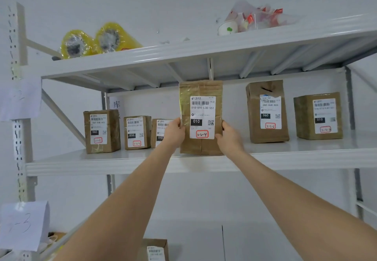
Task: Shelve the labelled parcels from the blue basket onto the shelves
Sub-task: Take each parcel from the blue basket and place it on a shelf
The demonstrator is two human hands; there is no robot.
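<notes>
Item: cardboard parcel (201,115), upright at centre frame, label facing out.
Position: lower edge at the front of the middle shelf (122,163), between a half-hidden parcel (161,127) on the left and parcel 3-2-6 (267,111) on the right; whether it is fully set down cannot be told.
Left hand (174,133): fingers curled round the left edge.
Right hand (229,136): fingers gripped on the right edge.
Handling: to be slid straight back, held upright, and released only once the base is seated flat and in line with the neighbours.
Appearance: creased brown board, yellowish tape at upper left; white label with barcode, black 010 block, QR code, red-ringed 3-2-4.
Blue basket: not in view.
</notes>
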